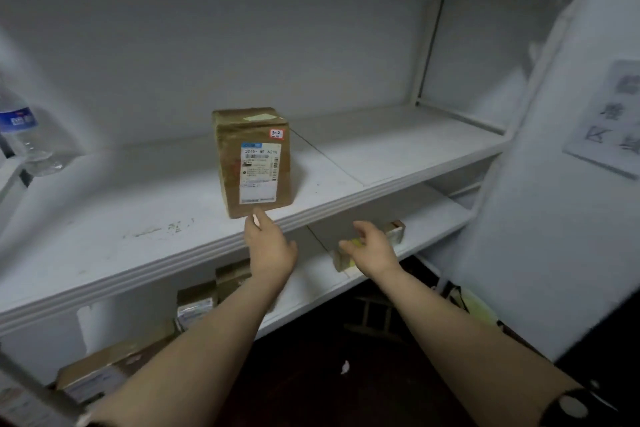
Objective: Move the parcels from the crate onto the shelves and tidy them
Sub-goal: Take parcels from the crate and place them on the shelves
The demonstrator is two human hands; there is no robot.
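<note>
One brown cardboard parcel [254,163] stands mid-frame on the white shelf [138,218]. Below it, the left hand [268,246] and right hand [372,248] are loose and empty. Tidying likely remains.

A single head-worn wide-angle camera looks forward and slightly down, close to the white flat shelf board [138,204], whose straight edges bow toward the frame's borders.

- Water bottle [20,135]: clear plastic, blue label, upright at far left edge.
- Paper sign [609,118]: white sheet on the white side panel at right, large printed characters, blurred.
- Floor [311,392]: dark.
- White scrap [345,367]: small, lying on the floor.
- Yellow-green object [474,308]: low right, partly hidden, kind unclear.
</note>
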